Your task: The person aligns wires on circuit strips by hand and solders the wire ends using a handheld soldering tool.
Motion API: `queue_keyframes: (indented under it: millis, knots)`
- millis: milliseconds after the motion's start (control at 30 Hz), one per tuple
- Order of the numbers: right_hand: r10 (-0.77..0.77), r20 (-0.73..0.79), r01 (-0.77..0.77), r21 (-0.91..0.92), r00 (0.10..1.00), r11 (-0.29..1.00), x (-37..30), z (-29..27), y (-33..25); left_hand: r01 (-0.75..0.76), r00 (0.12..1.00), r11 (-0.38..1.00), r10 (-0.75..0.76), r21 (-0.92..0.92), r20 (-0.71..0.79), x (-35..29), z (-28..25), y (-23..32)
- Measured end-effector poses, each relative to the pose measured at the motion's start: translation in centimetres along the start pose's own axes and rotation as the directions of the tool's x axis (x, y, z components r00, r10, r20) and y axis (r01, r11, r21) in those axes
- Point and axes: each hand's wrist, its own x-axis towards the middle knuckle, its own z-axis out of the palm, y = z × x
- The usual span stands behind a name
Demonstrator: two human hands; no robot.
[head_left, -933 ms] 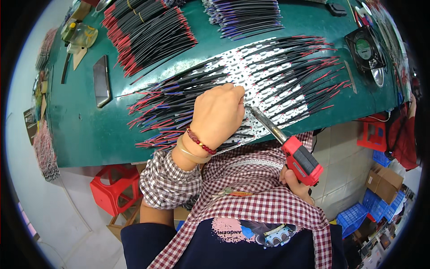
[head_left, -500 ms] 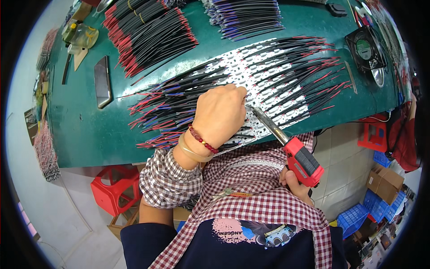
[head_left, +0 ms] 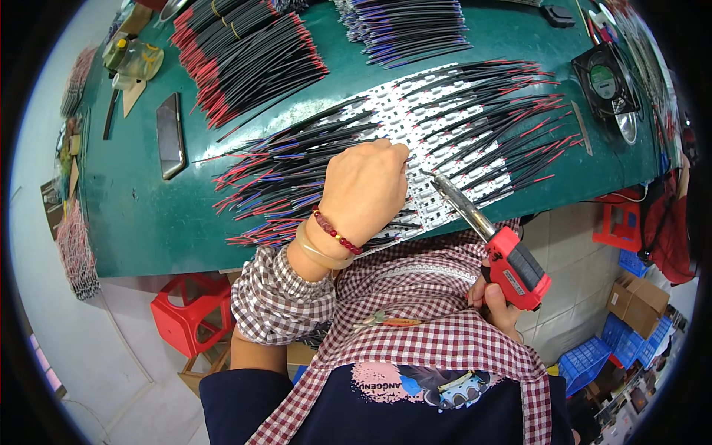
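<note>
My left hand (head_left: 367, 185) rests knuckles up on the white circuit board panel (head_left: 426, 202). Its fingers are curled closed, and whatever they pinch is hidden under the hand. In my right hand (head_left: 498, 302) is a red and black soldering iron (head_left: 515, 268), held by its handle at the lower right. The metal tip points up and left, over the panel just right of my left hand; I cannot tell whether it touches. Black wires with red and blue ends (head_left: 274, 182) fan out leftward from the panel. More black wires with red ends (head_left: 512, 141) spread to the right.
Bundles of black and red wires (head_left: 259, 67) and blue-black wires (head_left: 415, 33) lie at the back of the green table (head_left: 148, 230). A phone (head_left: 170, 137) is at left, a small fan (head_left: 602, 80) at right. Red stools (head_left: 189, 315) and blue crates (head_left: 586, 360) stand below.
My right hand has shifted the soldering iron a little to the right, so its tip is farther from my left fingers. The left hand and the panel stay in place.
</note>
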Motion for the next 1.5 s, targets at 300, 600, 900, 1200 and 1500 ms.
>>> queue_keyframes:
  millis: [300, 600, 900, 1200, 1500]
  knots:
    - [0.022, 0.085, -0.024, 0.020, 0.996, 1.000, 0.0, -0.6, 0.8, 0.019, 1.000, 0.999, -0.018, 0.034, -0.025, -0.7, -0.1, 0.7]
    - [0.071, 0.169, -0.050, -0.125, 0.983, 0.991, 0.2, -0.9, 0.6, 0.021, 0.998, 0.998, -0.018, 0.055, -0.068, -1.4, 0.6, 1.1]
    - [0.079, 0.081, -0.076, -0.039, 0.994, 0.996, 0.1, -0.9, 0.8, 0.029, 0.999, 0.998, -0.027, 0.056, -0.043, -1.3, 0.6, 1.2]
    - [-0.033, -0.003, 0.033, 0.030, 0.999, 0.999, -0.5, -0.6, 0.1, 0.002, 1.000, 0.996, 0.000, 0.084, -0.028, -1.5, 0.3, 1.4]
    - [-0.067, -0.034, 0.069, 0.059, 0.997, 0.996, -0.8, -1.0, -0.1, -0.077, 0.997, 0.987, 0.072, -0.141, -0.039, -3.1, -0.4, -0.1]
